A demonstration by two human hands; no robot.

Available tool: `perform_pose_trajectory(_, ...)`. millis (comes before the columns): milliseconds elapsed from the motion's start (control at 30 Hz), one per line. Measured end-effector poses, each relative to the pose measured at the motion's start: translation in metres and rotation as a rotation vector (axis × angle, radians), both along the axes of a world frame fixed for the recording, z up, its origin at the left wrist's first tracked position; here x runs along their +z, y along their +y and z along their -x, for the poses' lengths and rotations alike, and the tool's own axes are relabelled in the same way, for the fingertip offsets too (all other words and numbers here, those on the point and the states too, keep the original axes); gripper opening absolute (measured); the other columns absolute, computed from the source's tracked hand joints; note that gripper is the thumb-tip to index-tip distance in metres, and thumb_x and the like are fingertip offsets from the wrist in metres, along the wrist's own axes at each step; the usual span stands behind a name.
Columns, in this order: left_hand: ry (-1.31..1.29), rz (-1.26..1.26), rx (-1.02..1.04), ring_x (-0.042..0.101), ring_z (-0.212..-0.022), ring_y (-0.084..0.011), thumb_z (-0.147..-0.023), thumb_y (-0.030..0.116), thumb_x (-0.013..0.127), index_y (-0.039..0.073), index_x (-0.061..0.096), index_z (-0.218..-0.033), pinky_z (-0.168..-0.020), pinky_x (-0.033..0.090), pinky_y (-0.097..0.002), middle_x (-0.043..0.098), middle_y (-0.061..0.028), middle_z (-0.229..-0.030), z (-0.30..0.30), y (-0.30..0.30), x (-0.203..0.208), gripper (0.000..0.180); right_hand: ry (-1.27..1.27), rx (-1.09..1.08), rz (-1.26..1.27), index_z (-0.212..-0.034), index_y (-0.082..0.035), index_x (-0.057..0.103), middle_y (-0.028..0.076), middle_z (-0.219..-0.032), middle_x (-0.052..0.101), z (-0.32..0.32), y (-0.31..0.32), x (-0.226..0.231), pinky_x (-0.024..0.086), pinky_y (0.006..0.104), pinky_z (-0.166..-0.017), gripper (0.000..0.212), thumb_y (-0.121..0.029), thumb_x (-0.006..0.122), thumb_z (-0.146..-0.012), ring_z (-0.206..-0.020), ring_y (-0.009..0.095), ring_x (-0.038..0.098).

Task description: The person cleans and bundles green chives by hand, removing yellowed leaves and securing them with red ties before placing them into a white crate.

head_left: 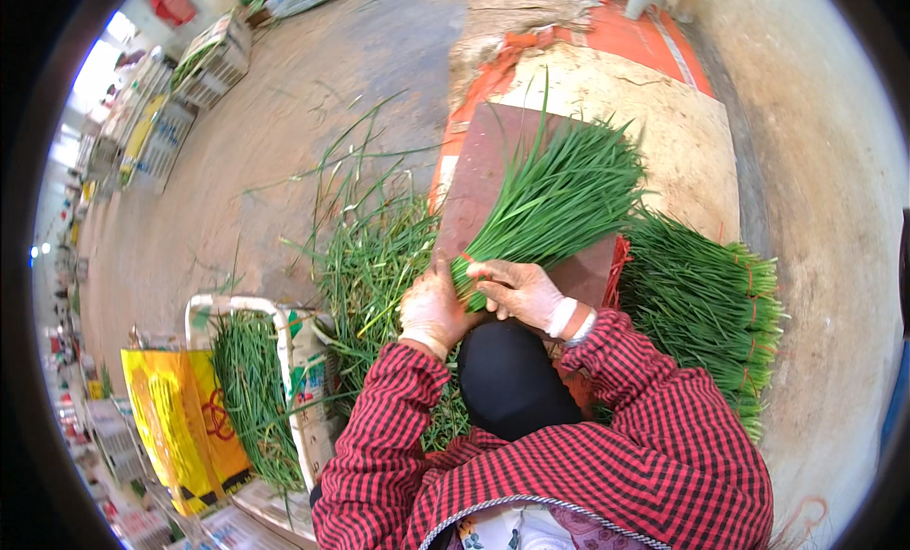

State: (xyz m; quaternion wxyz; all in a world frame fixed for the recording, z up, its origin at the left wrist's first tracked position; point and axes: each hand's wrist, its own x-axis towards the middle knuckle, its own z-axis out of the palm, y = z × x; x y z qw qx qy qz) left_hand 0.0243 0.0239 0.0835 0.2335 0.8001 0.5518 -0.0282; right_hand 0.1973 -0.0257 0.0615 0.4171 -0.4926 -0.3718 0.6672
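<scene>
A bunch of green chives [559, 195] lies over a dark red board [479, 162], leaves fanned toward the far right. My left hand [433, 308], in a thin pale glove, is closed around the left side of its stem end. Across the stems from it, my right hand [523, 294], gloved likewise, pinches a thin red band [480, 279] at the bunch. Part of the band shows around the stems; the rest is hidden by the fingers. Just below the hands is my dark-covered knee [517, 379].
Tied chive bunches [701, 304] are stacked at right by the wall [815, 171]. Red bands [618, 269] hang at the board's right edge. Loose chives [374, 256] litter the floor at left, beside a white crate [284, 360] of chives and a yellow bag [185, 427].
</scene>
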Motion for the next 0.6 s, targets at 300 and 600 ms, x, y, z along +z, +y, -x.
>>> perform_pose_trajectory(300,0.039,0.138,-0.140,0.063,-0.113,-0.0405,-0.056,0.052,0.088,-0.007,0.022,-0.152,-0.096,0.050,-0.0435,0.062,-0.0290,-0.122,-0.031,0.019,-0.005,0.130,0.224,-0.061,0.009,-0.088,-0.007,0.060,0.004,-0.080,0.068,-0.029,-0.036,-0.011,0.052,0.0229,-0.061,0.029,-0.030,0.053,-0.104,-0.067,0.010,0.064)
perform_pose_trajectory(600,-0.559,0.463,0.086,0.057,-0.071,-0.0158,-0.084,0.038,0.069,0.011,0.053,-0.099,-0.071,0.052,-0.0361,0.060,-0.0039,-0.079,-0.018,0.022,-0.038,0.035,0.224,-0.122,-0.044,-0.089,-0.004,0.063,0.002,-0.066,0.063,0.025,0.036,0.024,0.043,0.0196,-0.044,0.025,-0.025,0.056,-0.101,-0.049,0.006,0.056)
